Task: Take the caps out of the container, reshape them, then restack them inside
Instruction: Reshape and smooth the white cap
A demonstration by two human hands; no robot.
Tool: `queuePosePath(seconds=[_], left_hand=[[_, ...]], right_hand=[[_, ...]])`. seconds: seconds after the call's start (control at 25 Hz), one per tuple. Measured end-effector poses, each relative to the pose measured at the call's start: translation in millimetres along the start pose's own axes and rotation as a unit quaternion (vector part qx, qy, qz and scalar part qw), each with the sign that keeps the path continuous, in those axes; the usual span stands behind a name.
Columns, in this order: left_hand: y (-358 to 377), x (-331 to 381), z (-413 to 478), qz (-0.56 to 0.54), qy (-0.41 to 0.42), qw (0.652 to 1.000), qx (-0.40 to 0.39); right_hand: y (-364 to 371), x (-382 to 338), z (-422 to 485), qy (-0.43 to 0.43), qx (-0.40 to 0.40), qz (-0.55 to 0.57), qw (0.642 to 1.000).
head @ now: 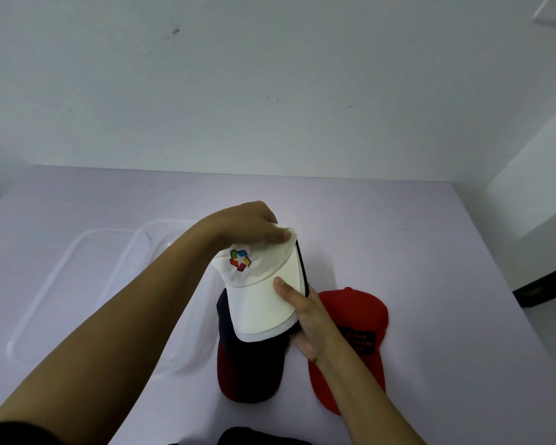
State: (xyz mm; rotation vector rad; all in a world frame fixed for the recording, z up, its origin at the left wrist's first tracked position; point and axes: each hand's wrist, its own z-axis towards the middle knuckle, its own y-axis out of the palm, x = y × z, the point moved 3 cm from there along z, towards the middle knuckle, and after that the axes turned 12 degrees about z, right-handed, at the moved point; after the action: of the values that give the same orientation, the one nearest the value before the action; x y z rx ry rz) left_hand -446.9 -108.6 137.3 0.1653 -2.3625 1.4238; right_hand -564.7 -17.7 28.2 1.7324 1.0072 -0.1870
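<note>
I hold a white cap [257, 284] with a multicoloured logo above the table. My left hand [254, 226] grips the top of its crown. My right hand [302, 313] grips its brim and side from the right, thumb on the white brim. Under the white cap a dark navy cap with a dark red brim [247, 364] lies on the table. A red cap with a black patch [353, 335] lies to the right, partly behind my right forearm. The clear plastic container [170, 358] sits to the left, partly hidden by my left arm.
A clear lid [45, 303] lies left of the container. The table [414, 252] has a pale lilac surface with bare room at the back and right. A dark object [247, 436] shows at the bottom edge. A white wall stands behind the table.
</note>
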Motion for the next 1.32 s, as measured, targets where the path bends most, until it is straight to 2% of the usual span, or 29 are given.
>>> queuePosePath(seconds=[0.2,0.48,0.6,0.72,0.84,0.92,0.96,1.0,1.08,1.12,1.16,1.32], left_hand=[[1,4,7,0.148,-0.050,0.985,0.079],[7,14,5,0.201,-0.079,0.969,0.125],[8,25,1,0.267,-0.065,0.951,0.140],[5,32,3,0.258,-0.059,0.944,0.199],[-18,4,4,0.073,-0.068,0.934,0.344],[-15,-38,4,-0.172,-0.118,0.912,0.353],[-3,-57,2,-0.317,-0.155,0.887,0.298],[17,-69,-2,-0.438,-0.189,0.856,0.202],[60,-66,-7,-0.536,-0.203,0.820,-0.004],[74,-55,-5,-0.566,-0.178,0.802,-0.063],[82,-46,-1,-0.608,-0.148,0.776,-0.081],[74,-42,38,-0.733,-0.108,0.671,-0.025]], right_hand=[[8,1,0,0.001,0.004,-0.012,1.000],[10,5,0,0.012,-0.004,0.003,1.000],[11,6,0,0.012,-0.010,0.005,1.000],[10,11,0,0.019,-0.005,0.030,0.999],[-1,9,6,0.016,0.002,0.118,0.993],[-12,0,14,-0.005,0.007,0.186,0.983],[-17,-6,17,-0.019,0.011,0.202,0.979],[-22,-12,21,-0.032,0.015,0.204,0.978],[-26,-23,30,-0.041,0.029,0.190,0.980],[-26,-27,36,-0.039,0.030,0.184,0.982],[-23,-31,41,-0.037,0.027,0.181,0.982],[-15,-57,72,-0.039,0.027,0.195,0.980]])
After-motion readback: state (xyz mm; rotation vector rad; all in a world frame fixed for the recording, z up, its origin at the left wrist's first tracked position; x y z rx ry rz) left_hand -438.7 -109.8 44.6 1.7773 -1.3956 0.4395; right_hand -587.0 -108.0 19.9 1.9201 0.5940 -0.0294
